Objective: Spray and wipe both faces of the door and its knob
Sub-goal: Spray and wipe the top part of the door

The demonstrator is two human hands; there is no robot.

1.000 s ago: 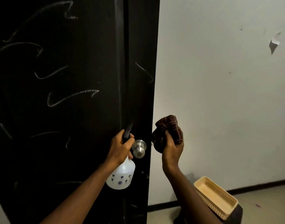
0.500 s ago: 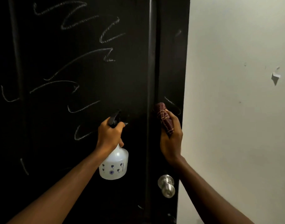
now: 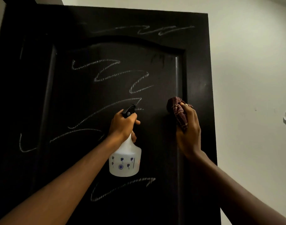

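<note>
Black door (image 3: 106, 51) stands against a pale wall (image 3: 252, 70) and shows one face to the head view. White chalk marks (image 3: 106, 75) cross that face from the top rail to below the bottle (image 3: 125, 161).

Hand states:
- Left hand (image 3: 122, 125): fingers curled round the bottle neck and trigger, nozzle pointed at the panel, bottle body hanging below the fist.
- Right hand (image 3: 188, 132): fingers closed on a bunched maroon cloth (image 3: 177, 111), held at the panel's right moulding. Contact between cloth and door looks likely but cannot be confirmed.

Knob: out of frame.

Progress, as judged: early. No mark looks smeared or wiped, and no wet film can be made out. Remaining work: spray and wipe this face, then the knob, then the far face
</note>
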